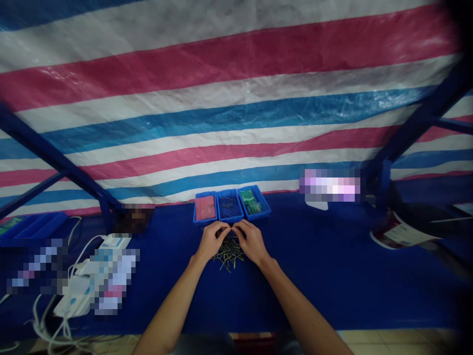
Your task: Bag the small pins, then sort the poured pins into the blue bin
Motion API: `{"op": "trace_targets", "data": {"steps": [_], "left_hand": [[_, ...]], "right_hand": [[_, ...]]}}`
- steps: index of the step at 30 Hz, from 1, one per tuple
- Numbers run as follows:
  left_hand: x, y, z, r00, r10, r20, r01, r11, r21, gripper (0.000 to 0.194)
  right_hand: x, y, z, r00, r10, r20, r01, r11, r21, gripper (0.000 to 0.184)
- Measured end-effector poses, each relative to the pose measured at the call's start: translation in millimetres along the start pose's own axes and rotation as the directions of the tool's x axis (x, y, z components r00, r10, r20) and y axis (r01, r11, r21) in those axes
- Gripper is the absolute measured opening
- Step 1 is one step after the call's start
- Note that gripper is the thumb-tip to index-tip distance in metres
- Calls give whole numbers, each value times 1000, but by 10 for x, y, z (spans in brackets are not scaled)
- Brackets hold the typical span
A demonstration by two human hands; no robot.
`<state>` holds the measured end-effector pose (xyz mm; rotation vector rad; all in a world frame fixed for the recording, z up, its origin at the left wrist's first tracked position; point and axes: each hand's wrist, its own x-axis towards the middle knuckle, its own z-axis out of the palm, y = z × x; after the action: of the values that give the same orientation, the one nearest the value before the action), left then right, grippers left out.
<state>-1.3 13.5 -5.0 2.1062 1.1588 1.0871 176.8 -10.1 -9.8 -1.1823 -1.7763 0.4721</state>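
Note:
My left hand (214, 239) and my right hand (251, 240) meet over the blue table, each with thumb and fingers pinched together. Their fingertips almost touch, and whatever lies between them is too small to make out. Just beneath and in front of the fingers spreads a loose pile of thin, yellowish and dark screws (228, 256), partly hidden by the hands. Beyond the fingertips stand three blue bins side by side. The left bin (199, 222) holds a pink packet (205, 207), the middle bin (231, 217) dark screws (228, 203), the right bin (263, 213) green packets (251, 202).
White power strips (79, 291) with tangled cables lie on the table (314, 286) at the left. More blue bins (40, 224) stand at far left. A round, dark red object with a label (402, 234) sits at the right. Behind hangs a striped tarp (229, 118) between blue frame posts.

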Motion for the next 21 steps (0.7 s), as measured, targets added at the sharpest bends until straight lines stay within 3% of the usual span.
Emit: {"op": "trace_targets", "data": {"steps": [14,19,21], "left_hand": [[7,25,-13,1000,-10,6,10,1000,-14,19],[10,28,-22,1000,-19,6,20,999,-29,20],[14,31,-22,1000,-24,10,24,999,-28,21]], "right_hand": [[-1,2,-10,999,34,39,-31,997,-69,26],[7,-19,-29,999,17,38,-17,1000,7,11],[9,-26,-35,999,9,35,-10,1000,21,13]]}}
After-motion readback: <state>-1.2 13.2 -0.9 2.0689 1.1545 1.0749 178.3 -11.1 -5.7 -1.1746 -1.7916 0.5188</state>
